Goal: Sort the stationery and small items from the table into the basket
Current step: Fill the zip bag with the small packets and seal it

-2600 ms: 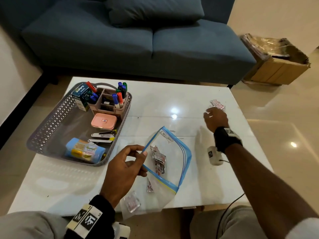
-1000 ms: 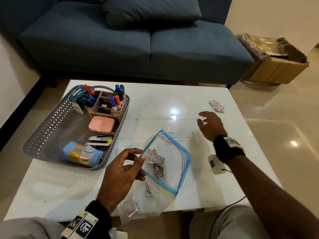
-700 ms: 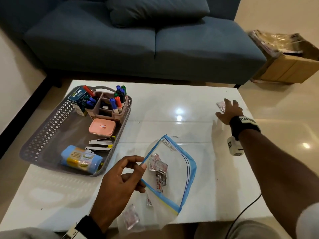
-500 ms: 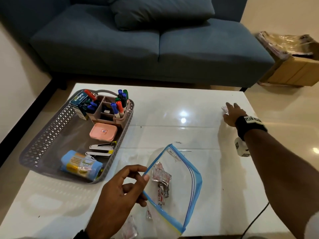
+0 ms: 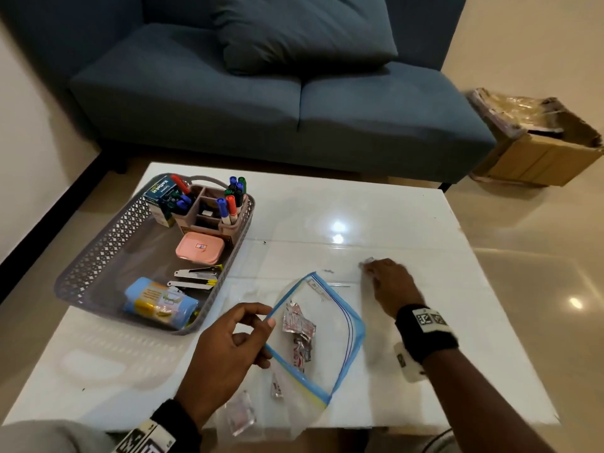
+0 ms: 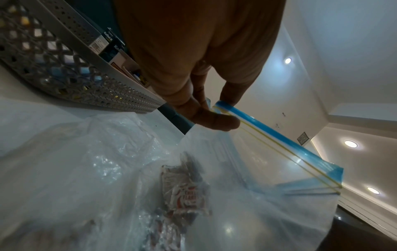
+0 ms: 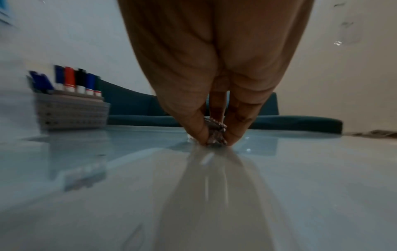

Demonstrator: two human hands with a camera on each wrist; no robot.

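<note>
White desk, largest element, carrying all items. Grey perforated basket, well to the left of the left grip, already holds a marker organiser, a pink case, a blue roll and staplers. Clear zip bag lies immediately right of the left hand, whose thumb and forefinger are clamped on the blue seal strip, propping the mouth open; several sachets rest inside it, near that grip. The right hand, just beyond the bag mouth, has its fingertips pressed together on a small foil sachet at the desk surface. Handling, as a judgement: the sachet is light, thin, crinkly and slick on the glossy top, so a pinch at its serrated edge should serve better than a flat press; the bag is limp film, stiff only along the seal, which is the sensible place to hold it. Compared with half a second ago, when the right hand reached the sachet near the far right edge, hand and sachet now sit close to the bag mouth; the left grip on the seal is unchanged.
</note>
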